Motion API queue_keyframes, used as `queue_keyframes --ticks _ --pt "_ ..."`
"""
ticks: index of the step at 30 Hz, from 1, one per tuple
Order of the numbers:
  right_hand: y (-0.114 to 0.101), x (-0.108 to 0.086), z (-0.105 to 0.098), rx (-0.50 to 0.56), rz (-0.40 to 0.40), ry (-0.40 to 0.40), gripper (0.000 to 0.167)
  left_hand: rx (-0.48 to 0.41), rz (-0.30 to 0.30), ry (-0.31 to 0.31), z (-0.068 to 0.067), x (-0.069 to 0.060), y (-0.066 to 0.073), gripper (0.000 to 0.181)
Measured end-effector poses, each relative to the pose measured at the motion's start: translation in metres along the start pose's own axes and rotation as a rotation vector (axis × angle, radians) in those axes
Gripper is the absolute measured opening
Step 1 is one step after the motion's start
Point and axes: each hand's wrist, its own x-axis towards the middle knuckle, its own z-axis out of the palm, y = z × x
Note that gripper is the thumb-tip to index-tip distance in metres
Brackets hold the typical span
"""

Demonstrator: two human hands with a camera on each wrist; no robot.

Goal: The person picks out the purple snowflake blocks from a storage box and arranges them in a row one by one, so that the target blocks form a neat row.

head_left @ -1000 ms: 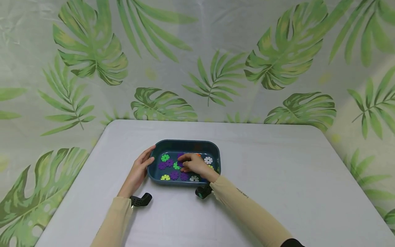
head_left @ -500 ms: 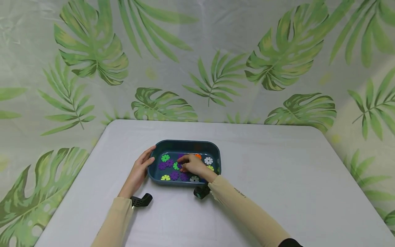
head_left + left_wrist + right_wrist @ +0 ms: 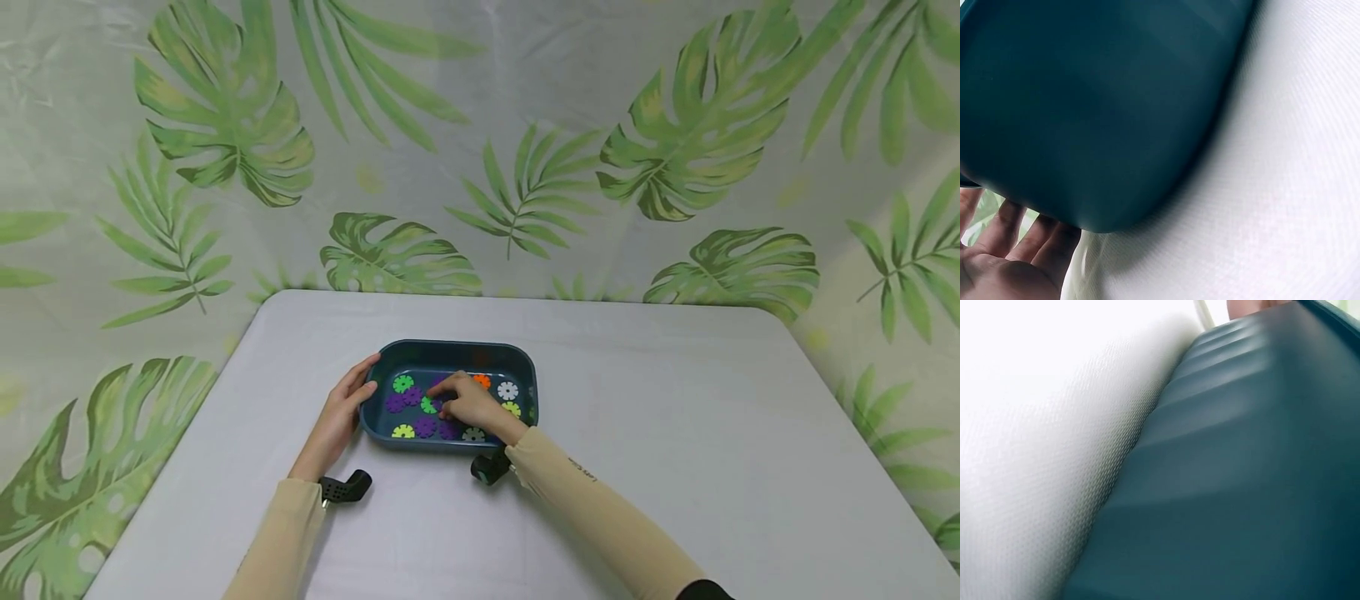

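Note:
A dark blue tray (image 3: 450,447) holds flower-shaped discs, among them a green disc (image 3: 402,383), a white disc (image 3: 507,390) and several purple ones. My left hand (image 3: 333,425) grips the tray's left end, thumb at the rim; in the left wrist view, fingers of the left hand (image 3: 1016,269) lie against the outer wall (image 3: 1085,112). Bent over the discs, my right hand (image 3: 480,408) has its index finger and thumb apart around a purple disc beside a partly covered green one (image 3: 428,404). Whether it pinches a disc is unclear. The right wrist view is mostly outer wall (image 3: 1210,487).
The tray stands on a white-covered table (image 3: 660,433). Behind the table's far edge hangs a leaf-patterned cloth (image 3: 525,100). Both wrists carry black devices, the left one (image 3: 348,487) and the right one (image 3: 489,468) near the tray's front wall.
Since the first frame my right hand has shifted slightly left, and the orange disc and a yellow disc show more fully. My left hand keeps its hold on the tray.

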Motion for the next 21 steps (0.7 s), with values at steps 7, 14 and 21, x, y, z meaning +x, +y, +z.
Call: queue_keyframes --ticks 7,14,21 --pt "0.001 0.000 -0.002 0.144 0.029 0.009 0.015 -0.003 -0.010 0.006 0.000 0.000 -0.001 0.048" --pt "-0.010 -0.019 -0.024 0.238 -0.002 0.029 0.018 -0.011 0.003 -0.005 0.000 0.000 -0.002 0.048" --pt "0.006 -0.036 -0.066 0.318 -0.019 0.063 0.023 0.039 0.003 -0.008 -0.004 0.000 -0.003 0.049"
